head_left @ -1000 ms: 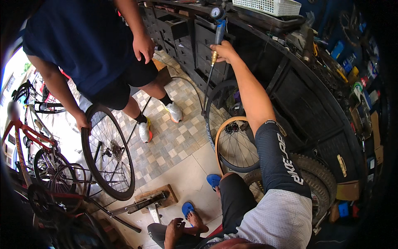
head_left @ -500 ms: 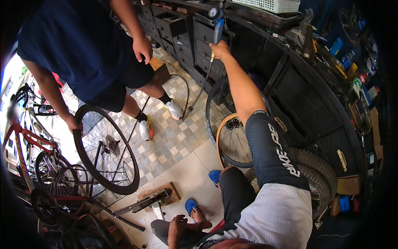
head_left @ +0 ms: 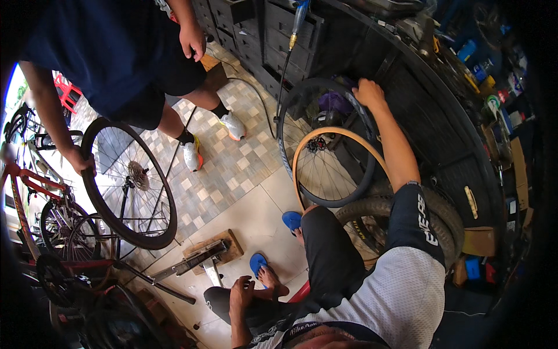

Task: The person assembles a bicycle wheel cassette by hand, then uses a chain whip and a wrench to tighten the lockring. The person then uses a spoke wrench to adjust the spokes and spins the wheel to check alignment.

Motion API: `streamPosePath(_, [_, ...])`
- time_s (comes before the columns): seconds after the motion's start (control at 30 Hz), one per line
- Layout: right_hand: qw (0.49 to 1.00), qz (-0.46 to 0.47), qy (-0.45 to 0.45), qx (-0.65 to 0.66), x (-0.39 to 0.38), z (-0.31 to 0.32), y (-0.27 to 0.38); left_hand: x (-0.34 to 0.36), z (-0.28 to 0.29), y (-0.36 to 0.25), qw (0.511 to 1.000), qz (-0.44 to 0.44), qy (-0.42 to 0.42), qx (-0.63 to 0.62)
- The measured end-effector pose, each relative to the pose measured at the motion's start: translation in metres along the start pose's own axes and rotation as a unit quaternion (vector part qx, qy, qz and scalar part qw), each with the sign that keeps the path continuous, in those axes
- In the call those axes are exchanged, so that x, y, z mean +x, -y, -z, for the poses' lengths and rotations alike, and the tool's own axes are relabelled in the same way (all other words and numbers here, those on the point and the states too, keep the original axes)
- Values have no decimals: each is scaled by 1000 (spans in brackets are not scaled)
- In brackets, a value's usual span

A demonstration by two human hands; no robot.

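Note:
My right hand reaches out to the upper right edge of a bicycle wheel with a black tyre, its fingers bent against the tyre. The wheel leans by the dark drawers, upright and slightly tilted. In front of it stands a tan-orange hoop-like rim or tyre, partly behind my leg and forearm. An air inflator with a blue body and brass fitting hangs above, and its black hose runs down. My left hand rests near my left knee, fingers loosely bent and apart, holding nothing.
A co-worker's hand holds another wheel with a cassette at the left. Knobby tyres lean at my right. A metal stand on a wooden block is on the floor. Bicycles fill the left; a cluttered bench curves along the right.
My right hand has let go of the air inflator, which now hangs, and moved down to the wheel's edge. The view has shifted; my left hand stays by the knee.

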State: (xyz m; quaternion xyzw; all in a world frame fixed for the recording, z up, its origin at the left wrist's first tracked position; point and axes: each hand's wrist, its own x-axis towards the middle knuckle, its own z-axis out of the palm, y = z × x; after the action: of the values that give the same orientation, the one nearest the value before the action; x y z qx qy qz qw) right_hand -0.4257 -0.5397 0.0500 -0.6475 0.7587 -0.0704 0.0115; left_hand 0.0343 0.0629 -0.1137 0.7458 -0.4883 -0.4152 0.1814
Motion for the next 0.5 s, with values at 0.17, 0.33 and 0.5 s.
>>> streamPosePath(0.17, [996,-1,-66,-56,-64,-22,-11,-1,-7,-4,1000,-29,-7,-6])
streamPosePath(0.33, [996,-3,-81,-32,-122,-11,-13,-36,-9,-6,997,-32,-63,-12])
streamPosePath(0.5, [991,-120,61,24,-155,-10,-56,-73,-20,-6,995,-13,-83,46])
